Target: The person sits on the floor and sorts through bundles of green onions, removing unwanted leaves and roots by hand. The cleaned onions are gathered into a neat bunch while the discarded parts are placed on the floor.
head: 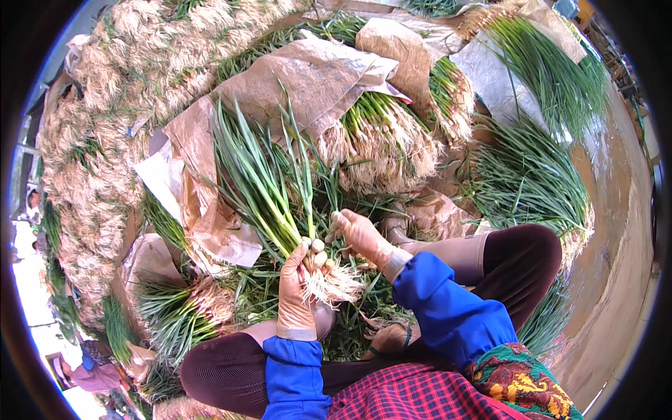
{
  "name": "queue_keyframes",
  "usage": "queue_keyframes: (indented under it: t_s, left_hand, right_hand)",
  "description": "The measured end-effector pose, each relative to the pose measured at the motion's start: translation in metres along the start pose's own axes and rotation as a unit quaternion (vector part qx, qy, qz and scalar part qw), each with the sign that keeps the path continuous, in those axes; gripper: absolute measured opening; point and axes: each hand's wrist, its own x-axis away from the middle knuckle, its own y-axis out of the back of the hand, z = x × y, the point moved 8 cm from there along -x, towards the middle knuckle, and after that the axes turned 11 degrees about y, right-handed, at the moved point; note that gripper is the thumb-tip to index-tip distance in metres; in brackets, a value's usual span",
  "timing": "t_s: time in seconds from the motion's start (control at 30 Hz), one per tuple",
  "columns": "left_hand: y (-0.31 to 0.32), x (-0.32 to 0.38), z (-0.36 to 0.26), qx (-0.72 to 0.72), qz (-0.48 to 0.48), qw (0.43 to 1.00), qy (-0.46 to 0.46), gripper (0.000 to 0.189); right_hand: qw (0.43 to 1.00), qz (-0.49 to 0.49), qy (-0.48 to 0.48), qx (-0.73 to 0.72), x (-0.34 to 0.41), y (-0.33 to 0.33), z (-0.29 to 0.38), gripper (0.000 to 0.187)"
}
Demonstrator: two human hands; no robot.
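My left hand (295,286), in a tan rubber glove, grips a small bunch of green onions (273,210) just below the bulbs' level. Their round whitish bulbs (318,253) cluster beside my thumb, and pale stringy roots (333,286) hang to the right. The long leaves fan up and away from me. Just right of the bulbs is my right hand (362,233), gloved the same way, its fingertips pinched together. Thin green leaves (332,189) run into that pinch; their lower end is hidden by the fingers.
Beyond my hands lies a root-out bundle of onions (388,142) under brown sheeting (299,79). A large root-covered stack (100,157) rises at left. More onions (530,178) lie at right, and another bundle (184,310) sits by my left knee. A wooden stool (391,338) shows between my legs.
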Motion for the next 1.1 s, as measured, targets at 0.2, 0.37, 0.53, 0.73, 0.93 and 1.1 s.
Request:
queue_keyframes:
  t_s: [0.2, 0.37, 0.53, 0.73, 0.93, 1.1]
  left_hand:
    - [0.017, 0.0, -0.006, -0.027, -0.018, 0.999, 0.015, 0.017]
    - [0.005, 0.009, 0.001, -0.03, 0.002, 0.998, 0.054, 0.023]
    - [-0.034, 0.038, -0.004, 0.005, 0.058, 0.998, 0.04, 0.037]
    - [-0.114, 0.121, -0.033, 0.122, 0.148, 0.975, -0.108, 0.026]
    - [-0.11, 0.209, -0.102, -0.071, 0.328, 0.931, -0.145, 0.021]
    - [-0.088, 0.225, -0.133, -0.085, 0.206, 0.946, -0.235, 0.022]
  right_hand:
    - [0.974, 0.178, -0.016, -0.136, 0.027, -0.051, 0.014, 0.052]
    - [0.983, 0.176, -0.025, -0.05, 0.038, -0.035, 0.053, 0.029]
    - [0.891, 0.17, 0.084, -0.413, 0.025, -0.016, 0.115, 0.029]
    - [0.703, 0.196, 0.058, 0.681, -0.021, 0.062, 0.031, 0.024]
    - [0.623, -0.088, 0.257, 0.734, -0.14, 0.055, 0.133, 0.043]
    - [0.474, -0.095, 0.232, 0.844, -0.228, 0.067, 0.128, 0.055]
